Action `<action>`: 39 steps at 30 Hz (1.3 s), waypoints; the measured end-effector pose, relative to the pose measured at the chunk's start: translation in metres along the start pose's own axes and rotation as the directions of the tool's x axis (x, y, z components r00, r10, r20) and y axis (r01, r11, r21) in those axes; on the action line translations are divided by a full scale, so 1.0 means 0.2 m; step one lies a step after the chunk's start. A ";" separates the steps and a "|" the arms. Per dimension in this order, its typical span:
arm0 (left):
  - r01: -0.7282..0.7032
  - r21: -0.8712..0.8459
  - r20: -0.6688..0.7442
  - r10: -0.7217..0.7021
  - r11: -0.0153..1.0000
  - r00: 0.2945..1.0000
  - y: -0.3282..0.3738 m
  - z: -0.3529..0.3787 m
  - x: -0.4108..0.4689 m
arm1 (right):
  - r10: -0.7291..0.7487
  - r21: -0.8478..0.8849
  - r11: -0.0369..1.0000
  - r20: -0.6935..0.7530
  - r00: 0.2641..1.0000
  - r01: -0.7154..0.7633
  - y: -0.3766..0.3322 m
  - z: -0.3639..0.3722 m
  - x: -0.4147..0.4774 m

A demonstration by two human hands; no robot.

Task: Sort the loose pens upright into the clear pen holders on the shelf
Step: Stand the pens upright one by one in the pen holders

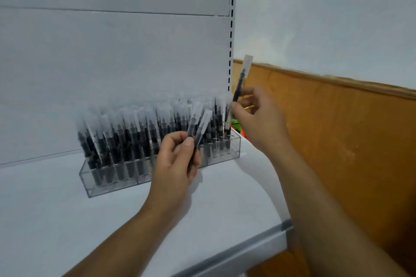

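Observation:
A clear pen holder [90,183] stands on the white shelf [67,220] against the back panel, packed with several upright black pens with frosted caps [126,141]. My left hand [175,168] grips two loose pens [199,127] in front of the holder's middle, caps pointing up. My right hand [258,117] pinches a single pen [242,78] above the holder's right end, cap up and tilted to the right. The lower ends of the held pens are hidden by my fingers.
The shelf's back panel [112,63] rises behind the holder, with a slotted upright [231,29] at its right edge. An orange-brown wooden wall panel [337,130] lies to the right. Something green and orange [236,125] shows beyond the shelf's right end. The shelf's grey front edge [258,243] runs below my arms.

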State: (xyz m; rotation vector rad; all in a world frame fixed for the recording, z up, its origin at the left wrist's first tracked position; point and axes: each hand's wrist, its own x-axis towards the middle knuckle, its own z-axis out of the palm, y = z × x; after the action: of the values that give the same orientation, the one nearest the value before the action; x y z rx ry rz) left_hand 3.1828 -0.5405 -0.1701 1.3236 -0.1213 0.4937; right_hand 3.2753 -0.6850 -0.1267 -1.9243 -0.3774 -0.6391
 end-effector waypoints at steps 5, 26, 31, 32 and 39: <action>0.042 -0.012 -0.008 -0.042 0.999 0.999 -0.01 -0.01 0.01 | -0.011 -0.088 0.996 0.134 0.991 0.023 -0.01 0.05 -0.03; 0.048 0.031 0.030 -0.049 0.998 0.998 -0.02 -0.01 0.01 | 0.085 -0.458 0.889 0.228 0.970 0.030 0.02 0.10 -0.06; 0.056 0.031 0.022 -0.057 0.998 0.998 -0.01 -0.01 0.01 | 0.126 -0.470 0.883 0.235 0.964 0.000 0.02 0.10 -0.08; 0.060 0.026 0.017 -0.061 0.998 0.998 -0.01 0.00 0.01 | 0.132 -0.470 0.883 0.245 0.961 -0.002 0.01 0.08 -0.08; 0.065 -0.013 0.001 -0.065 0.998 0.998 0.00 0.00 0.01 | 0.054 0.064 0.993 0.520 0.852 -0.103 -0.12 -0.04 -0.14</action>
State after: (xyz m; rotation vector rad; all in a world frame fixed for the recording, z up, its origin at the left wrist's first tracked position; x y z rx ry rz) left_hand 3.1836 -0.5407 -0.1691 1.3110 -0.0819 0.4368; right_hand 3.2375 -0.6818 -0.1234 -1.9946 -0.6488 -0.0304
